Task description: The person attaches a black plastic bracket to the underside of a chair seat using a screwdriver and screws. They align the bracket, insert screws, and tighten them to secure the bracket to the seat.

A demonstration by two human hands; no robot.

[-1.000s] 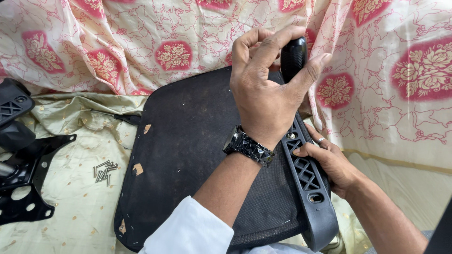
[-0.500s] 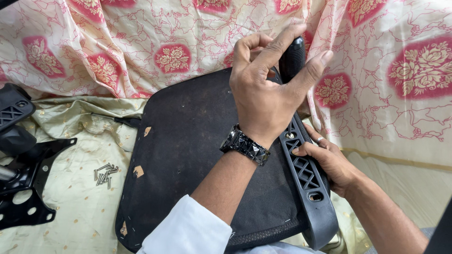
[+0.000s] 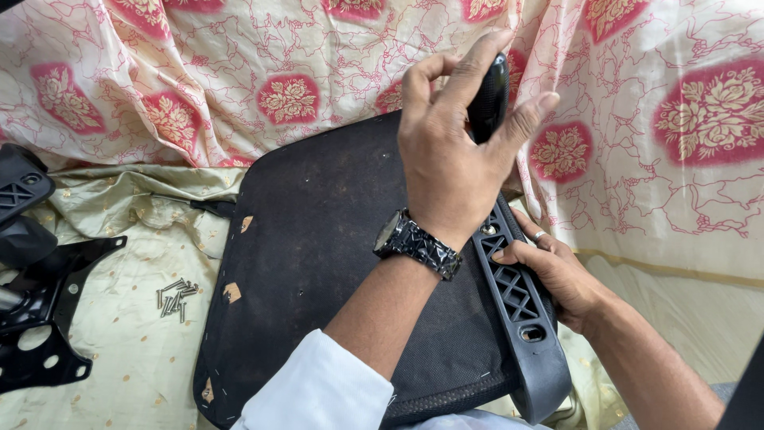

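My left hand (image 3: 450, 163), with a dark wristwatch (image 3: 415, 243) on it, is closed around the black handle of a tool (image 3: 489, 95) held upright over the top end of a black plastic armrest (image 3: 521, 318). The tool's tip is hidden behind that hand. My right hand (image 3: 557, 275) grips the armrest's outer edge near its lattice openings. The armrest lies along the right side of a black seat pan (image 3: 318, 263) that is turned underside up.
A small pile of screws (image 3: 175, 295) lies on the pale green cloth left of the seat. A black metal bracket (image 3: 40, 326) and another black armrest (image 3: 20, 191) sit at the far left. Floral red and cream fabric (image 3: 239, 80) hangs behind.
My left hand's fingers have shifted around the tool handle, with the index finger now stretched up along it. My right hand stays on the armrest.
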